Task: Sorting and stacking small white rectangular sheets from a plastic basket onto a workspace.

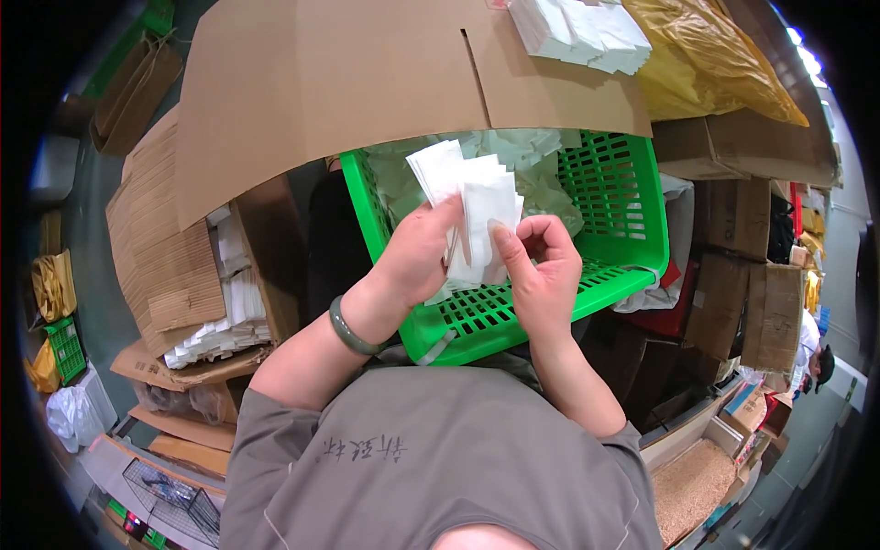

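Note:
Over a green plastic basket (653,215) I hold a small fanned stack of flat white paper packets (489,206). My left hand (414,252) is closed on the left side of the stack, its thumb and fingers partly behind the paper. With the thumb on the front packet, my right hand (547,275) pinches the stack's right side; its other fingers curl. More loose whitish packets (541,174) lie inside the basket, partly hidden by the stack and my hands.
Beyond the basket a brown cardboard sheet (348,82) bears bundles of white packets (582,35) and a yellow plastic bag (710,60). An open carton of packets (240,307) stands at left. Brown boxes (733,215) are stacked at right.

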The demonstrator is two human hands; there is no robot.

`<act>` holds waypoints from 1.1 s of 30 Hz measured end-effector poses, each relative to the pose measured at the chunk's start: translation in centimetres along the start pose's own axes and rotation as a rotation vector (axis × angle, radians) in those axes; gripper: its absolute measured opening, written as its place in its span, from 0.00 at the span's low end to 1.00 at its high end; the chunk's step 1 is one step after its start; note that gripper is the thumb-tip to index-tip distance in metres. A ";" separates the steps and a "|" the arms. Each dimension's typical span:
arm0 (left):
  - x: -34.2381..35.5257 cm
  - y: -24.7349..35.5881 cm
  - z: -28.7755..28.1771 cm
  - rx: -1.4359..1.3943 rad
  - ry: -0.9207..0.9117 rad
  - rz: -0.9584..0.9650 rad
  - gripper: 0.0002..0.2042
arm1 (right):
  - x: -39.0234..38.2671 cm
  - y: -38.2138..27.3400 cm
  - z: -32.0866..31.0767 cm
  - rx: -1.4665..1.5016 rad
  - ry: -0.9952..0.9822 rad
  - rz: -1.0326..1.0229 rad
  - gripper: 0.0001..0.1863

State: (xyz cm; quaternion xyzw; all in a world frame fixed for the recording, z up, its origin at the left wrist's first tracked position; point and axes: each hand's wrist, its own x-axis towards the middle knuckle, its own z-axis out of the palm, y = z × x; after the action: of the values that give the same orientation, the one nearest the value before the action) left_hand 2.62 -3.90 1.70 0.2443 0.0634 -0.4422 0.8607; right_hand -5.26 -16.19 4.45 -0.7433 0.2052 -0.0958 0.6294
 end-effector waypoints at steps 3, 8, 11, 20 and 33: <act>0.0 0.2 0.3 -0.110 -0.034 -0.009 0.18 | 0.8 0.4 0.0 -0.021 0.001 0.031 0.12; 0.1 -0.6 0.3 0.163 0.121 0.146 0.21 | 1.1 0.4 1.0 -0.211 0.082 -0.124 0.11; 0.0 -0.2 0.4 0.076 0.104 0.163 0.23 | 1.2 0.5 1.2 0.228 -0.006 0.125 0.11; 0.5 0.0 0.3 -0.018 0.138 0.249 0.27 | 1.2 1.4 -0.7 0.411 -0.127 0.265 0.11; 0.1 -0.8 -0.5 0.335 0.090 0.063 0.22 | 2.2 -0.2 0.5 0.124 -0.287 0.145 0.23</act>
State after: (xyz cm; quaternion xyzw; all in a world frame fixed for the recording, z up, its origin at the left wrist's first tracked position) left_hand 2.13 -4.08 0.91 0.4058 0.0194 -0.4080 0.8176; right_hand -3.02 -16.71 4.30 -0.6924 0.1600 0.0444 0.7022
